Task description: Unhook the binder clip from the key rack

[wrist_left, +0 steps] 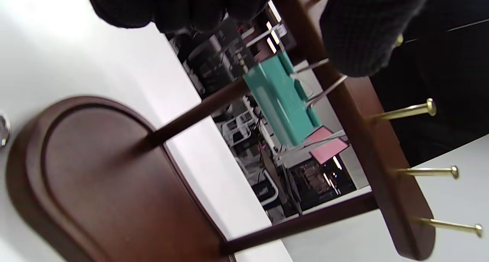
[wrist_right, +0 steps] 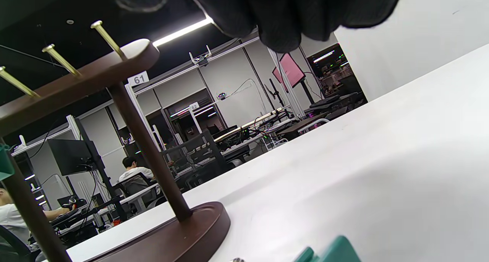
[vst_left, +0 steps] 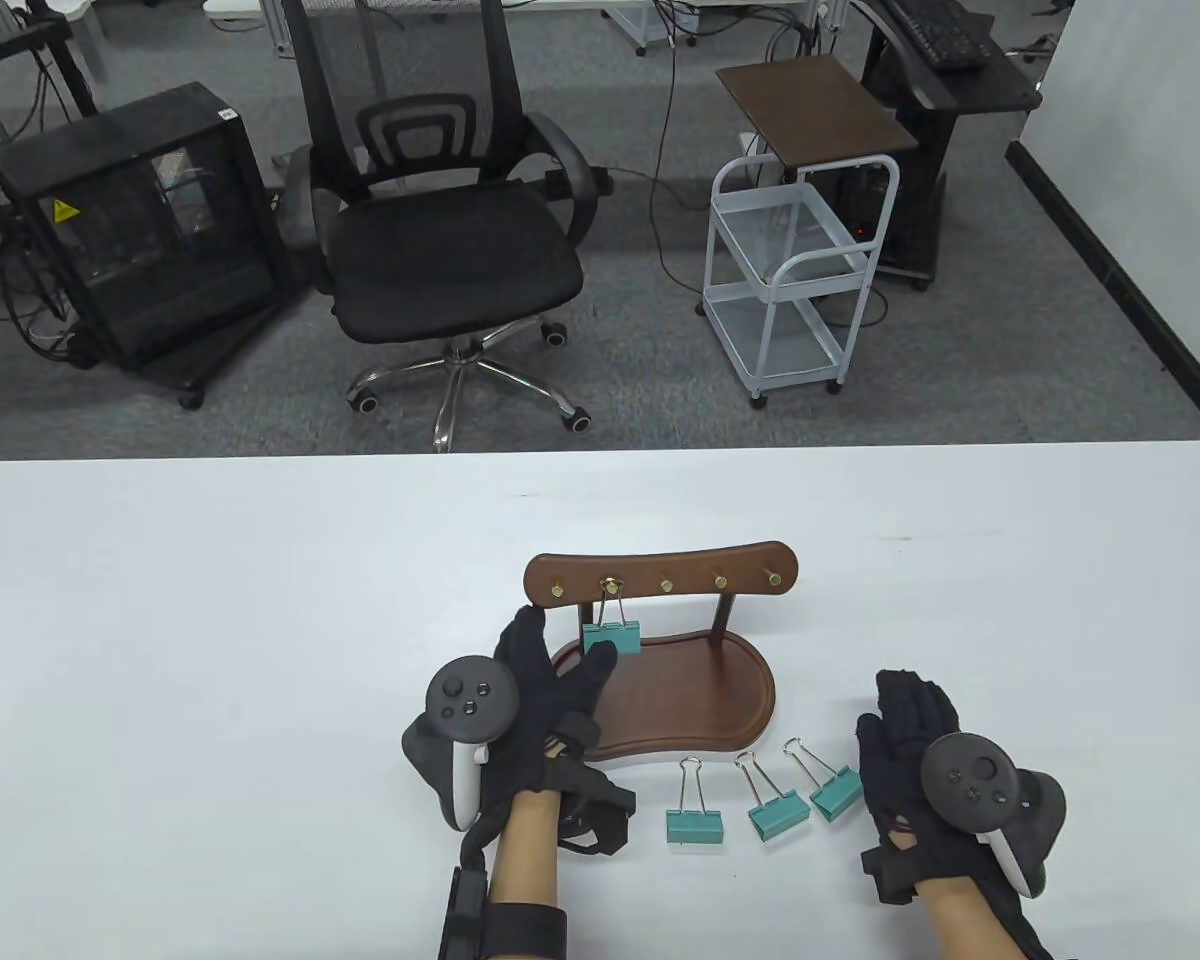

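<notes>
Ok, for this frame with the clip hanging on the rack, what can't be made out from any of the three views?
- Whether the left hand touches the hanging binder clip: in the table view a fingertip overlaps it; in the left wrist view a glove finger covers the wire loop.
- The hook bearing the clip: hidden by that finger in the left wrist view, too small in the table view.
- What the right hand fingers are doing: in the right wrist view only blurred fingertips at the top edge.

Key rack (vst_left: 660, 640): dark reddish-brown wood, brass-coloured pegs (vst_left: 665, 585). Hanging binder clip (vst_left: 612, 637): teal body, silver wire handles. Three loose binder clips (vst_left: 695, 825): same teal and silver. Table (vst_left: 210, 620): plain white. Left hand (vst_left: 540, 690) and right hand (vst_left: 905, 745): black gloves. Trackers (vst_left: 470, 700): dark grey, white handles.
</notes>
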Tool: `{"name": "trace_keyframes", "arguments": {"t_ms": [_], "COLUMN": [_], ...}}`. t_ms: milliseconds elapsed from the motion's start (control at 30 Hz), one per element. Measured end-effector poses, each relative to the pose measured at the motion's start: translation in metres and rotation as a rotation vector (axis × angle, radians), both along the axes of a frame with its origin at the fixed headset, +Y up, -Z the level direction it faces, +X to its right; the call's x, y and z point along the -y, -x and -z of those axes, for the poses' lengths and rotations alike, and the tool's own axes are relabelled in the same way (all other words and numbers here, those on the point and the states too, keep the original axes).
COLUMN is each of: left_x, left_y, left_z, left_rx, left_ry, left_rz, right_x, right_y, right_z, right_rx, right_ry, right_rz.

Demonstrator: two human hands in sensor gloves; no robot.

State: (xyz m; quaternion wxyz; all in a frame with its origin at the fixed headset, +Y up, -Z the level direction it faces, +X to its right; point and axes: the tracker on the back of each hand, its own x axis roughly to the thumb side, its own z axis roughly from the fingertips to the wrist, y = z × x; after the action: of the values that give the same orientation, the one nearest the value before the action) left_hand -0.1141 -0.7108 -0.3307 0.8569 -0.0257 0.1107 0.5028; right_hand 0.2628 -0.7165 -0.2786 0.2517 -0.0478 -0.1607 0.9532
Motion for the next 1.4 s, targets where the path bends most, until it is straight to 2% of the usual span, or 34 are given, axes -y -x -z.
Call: {"name": "trace_keyframes", "arguments": {"t_ms": [167, 333, 600, 867, 1400], "left_x": [0.009, 0.016, 0.025, 0.029, 0.022], "left_y": [-0.004, -0.007, -0.012, -0.012, -0.005], "left_z": [0.011, 0.015, 0.019, 0.019, 0.017], "left_rx": [0.042, 0.054, 0.110, 0.140, 0.146], "left_ry": [0.067, 0.082, 0.125, 0.107, 0.047], "left_rz": [-0.077, -0.093, -0.226, -0.358, -0.345], "right_x": [-0.001, 0.000, -0.001, -0.001, 0.000], "right_y": [-0.003, -0.006, -0.006, -0.006, -0.005], "right_z": [-0.001, -0.001, -0.001, -0.001, -0.001], "right_rx": [0.006, 0.011, 0.010, 0.010, 0.009], "right_ry": [-0.001, 0.002, 0.001, 0.000, 0.000], "right_rz": [0.015, 0.023, 0.025, 0.027, 0.027]}}
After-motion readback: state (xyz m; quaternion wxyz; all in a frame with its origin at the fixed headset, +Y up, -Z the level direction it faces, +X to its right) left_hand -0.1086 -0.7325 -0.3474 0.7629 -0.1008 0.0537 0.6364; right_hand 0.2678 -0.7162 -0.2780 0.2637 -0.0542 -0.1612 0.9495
